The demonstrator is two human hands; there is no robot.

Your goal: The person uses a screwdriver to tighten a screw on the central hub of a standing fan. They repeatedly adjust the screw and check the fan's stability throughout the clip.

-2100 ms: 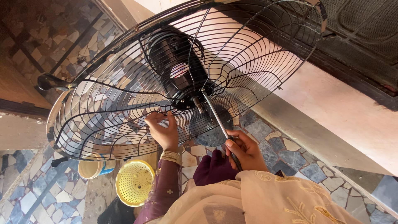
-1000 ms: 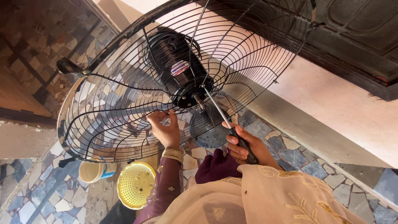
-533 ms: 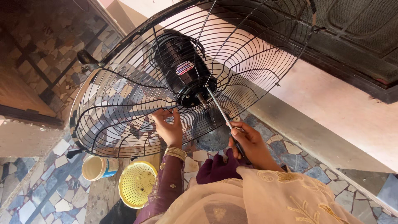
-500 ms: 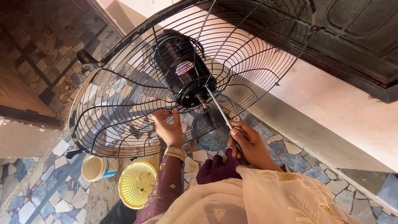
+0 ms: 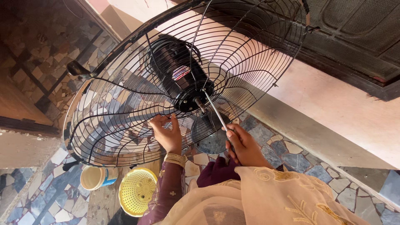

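Head view: the fan guard (image 5: 125,112) had swung up and to the right compared with two seconds earlier, and the black motor (image 5: 177,73) sat nearer frame centre. The left hand (image 5: 166,133) gripped the guard wires just below the hub, fingers curled round a wire. The right hand (image 5: 243,143) was clamped on the handle of a screwdriver (image 5: 214,110), its tip set at the motor's front plate beside the shaft. Earlier the tip met the hub at much the same spot, so the fastener work looked ongoing. Yellow basket (image 5: 135,189) and small tub (image 5: 98,177) lay on the tiled floor (image 5: 37,196) below.
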